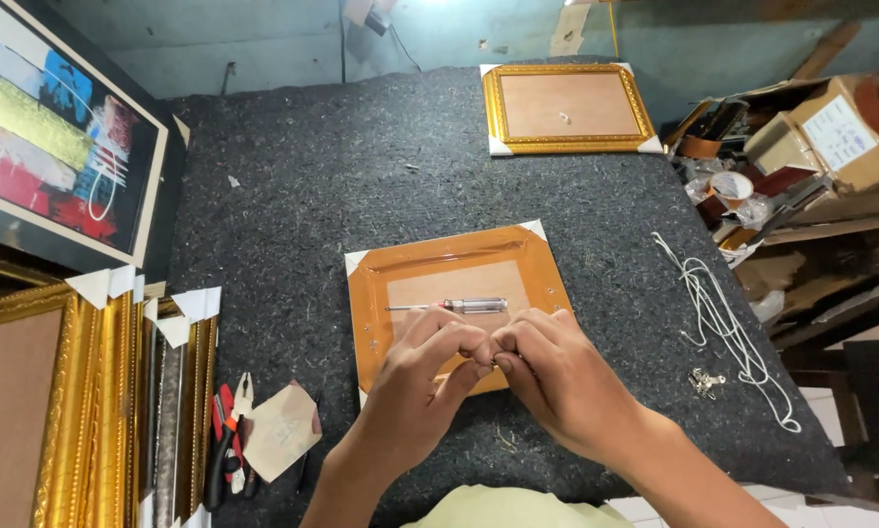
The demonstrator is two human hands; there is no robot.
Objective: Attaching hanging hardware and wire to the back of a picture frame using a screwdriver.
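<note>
A small metal fitting [495, 364], too small to identify, sits pinched between the fingertips of the left hand [428, 376] and the right hand [557, 376], both curled nearly closed over the near edge of the orange picture frame [439, 256] lying face down on the grey felt table [293, 196]. A screwdriver [459, 306] rests on the frame's backing just beyond the hands, white cord [723, 323] lies well right of the frame, and pliers [226, 430] lie to its left. Judging from this, the work would go best with the piece held square to the frame's edge and a steady fingertip grip.
</note>
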